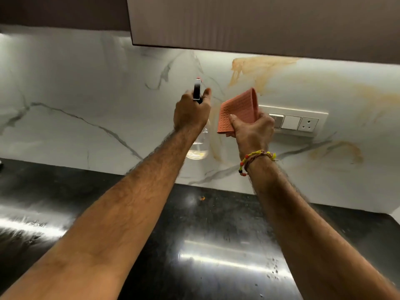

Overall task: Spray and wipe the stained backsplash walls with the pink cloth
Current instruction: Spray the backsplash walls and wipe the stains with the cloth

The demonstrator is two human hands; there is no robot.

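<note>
My left hand (191,113) grips a clear spray bottle (198,146) by its neck, its black nozzle head pointing at the white marble backsplash (86,100). My right hand (253,131) holds a folded pink waffle cloth (238,112) up close to the wall, just left of a switch plate. Orange-yellow stains (259,70) smear the backsplash above and to the right of the cloth, and a fainter streak runs down between my hands. Another stain (337,152) sits low on the right.
A white switch and socket plate (296,122) is mounted on the wall behind my right hand. A dark upper cabinet (259,22) overhangs the wall. The glossy black countertop (194,245) lies below, with a small orange crumb (202,198) near the wall.
</note>
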